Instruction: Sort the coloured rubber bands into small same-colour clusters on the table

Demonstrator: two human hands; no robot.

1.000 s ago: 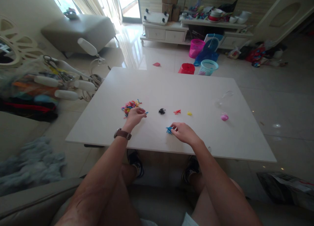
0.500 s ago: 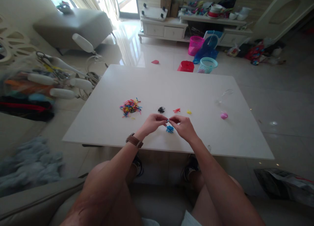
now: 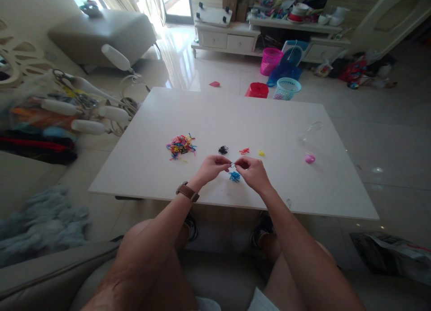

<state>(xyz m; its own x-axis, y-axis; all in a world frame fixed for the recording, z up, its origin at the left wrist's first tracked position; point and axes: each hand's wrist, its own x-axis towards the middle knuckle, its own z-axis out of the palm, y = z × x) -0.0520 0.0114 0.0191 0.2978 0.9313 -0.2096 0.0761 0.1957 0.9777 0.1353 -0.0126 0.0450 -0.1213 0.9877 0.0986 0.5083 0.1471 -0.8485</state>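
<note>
My left hand [image 3: 213,167] and my right hand [image 3: 251,171] meet above the white table [image 3: 215,113], both closed in a pinch. Between the fingertips is a small dark rubber band [image 3: 232,165], too tiny to show in detail. Just below it lies a pile of blue rubber bands [image 3: 235,176]. Beyond the hands are small piles of black rubber bands [image 3: 222,150], red rubber bands [image 3: 244,151] and yellow rubber bands [image 3: 261,153]. A larger pile of mixed-colour rubber bands [image 3: 182,145] lies to the left.
On the right of the table are a pink round object [image 3: 310,158] and a clear plastic piece [image 3: 311,130]. A small clear item [image 3: 288,203] lies near the front edge. Past the far edge stand a red stool [image 3: 257,90] and a light-blue basket [image 3: 287,89].
My fingertips have drawn slightly apart, and the small band now shows as a loop between them. The whole view has shifted a little; the piles look the same.
</note>
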